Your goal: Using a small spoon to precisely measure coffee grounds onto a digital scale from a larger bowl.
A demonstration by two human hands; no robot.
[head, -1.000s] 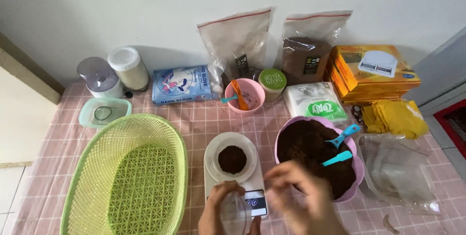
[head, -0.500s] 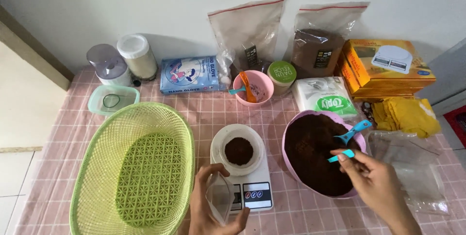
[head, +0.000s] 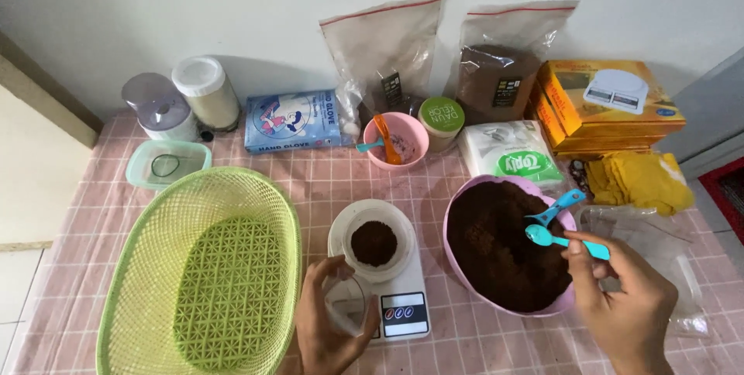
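Note:
My right hand [head: 624, 301] grips a turquoise plastic spoon [head: 554, 239] over the pink bowl [head: 457, 212], which is full of dark brown powder [head: 496, 247]. A second blue spoon [head: 559, 206] rests in the bowl's far right side. My left hand [head: 329, 325] holds a small clear plastic cup [head: 347, 305] next to the white kitchen scale [head: 403, 297]. On the scale stands a clear round cup holding a little brown powder [head: 373, 242].
A large green plastic basket [head: 201, 274] lies at left. Behind stand two bags of powder [head: 387, 57], a small pink bowl with spoons [head: 397, 141], a blue glove box [head: 291, 119], jars [head: 205, 92], orange boxes [head: 608, 104], a yellow cloth [head: 639, 181] and clear plastic bags [head: 659, 235].
My right hand left the scale area, moved right and took hold of the turquoise spoon in the pink bowl. My left hand keeps the clear cup near the scale.

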